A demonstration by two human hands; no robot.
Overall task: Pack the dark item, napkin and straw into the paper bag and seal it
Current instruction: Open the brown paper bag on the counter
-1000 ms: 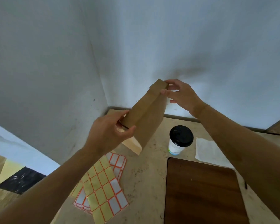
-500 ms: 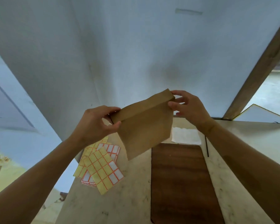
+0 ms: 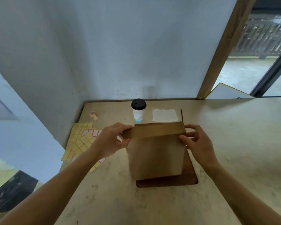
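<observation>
A: Start at the fingers. The left hand (image 3: 111, 141) pinches the left end of the paper bag (image 3: 156, 151) at its top, thumb in front and fingers behind. The right hand (image 3: 197, 143) pinches the right end the same way, fingertips (image 3: 182, 138) curled onto the edge.

B: And that's a change! Half a second ago the bag hung tilted in the air with a corner pointing down. Now it's square, upright and low over the dark wooden board (image 3: 167, 181).

A: Touching the board?

B: Can't quite tell; its bottom edge is right at it. I'd say it's being stood up to open its mouth.

A: How does it look?

B: Plain brown paper, flat, with the top band creased along a fold line. No bulge, so I judge it empty.

A: So the packing isn't begun?

B: Right. Behind the bag on the counter (image 3: 225, 143) sit the black-lidded cup (image 3: 138, 110), the white napkin (image 3: 165, 115) and a thin dark straw (image 3: 181, 114) beside it.
</observation>
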